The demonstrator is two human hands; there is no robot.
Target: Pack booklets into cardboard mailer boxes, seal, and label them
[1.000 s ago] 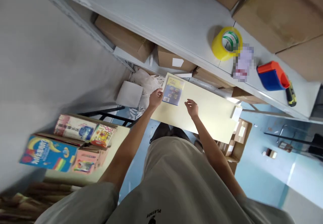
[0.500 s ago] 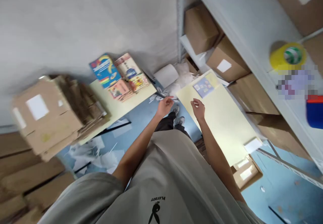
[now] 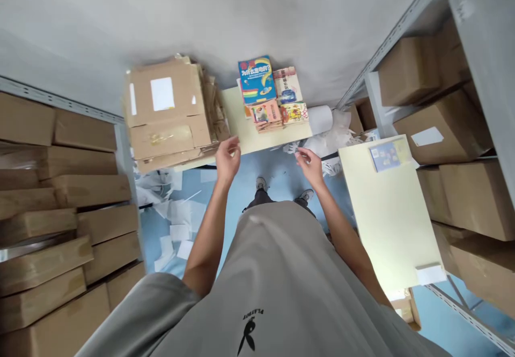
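1. Hands: two. Left hand (image 3: 228, 160) half-curled, empty, near cardboard stack (image 3: 167, 105) (one); right hand (image 3: 309, 165) loosely curled, empty, near the books (image 3: 270, 91).
2. Books: four top covers visible on rear table (image 3: 235, 113), right of the stack.
3. Blue book (image 3: 256, 81): title end toward wall (image 3: 257, 14); long axis front-to-back.

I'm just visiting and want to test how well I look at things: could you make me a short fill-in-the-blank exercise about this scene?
1. The left hand and the right hand are both holding ____.
2. On the table by the wall, the cardboard stack sits to the ____ of the books, as pictured.
3. The large book with rainbow stripes has a mostly ____ cover.
4. Apart from its black print, the shirt is ____.

Missing words: nothing; left; blue; gray.
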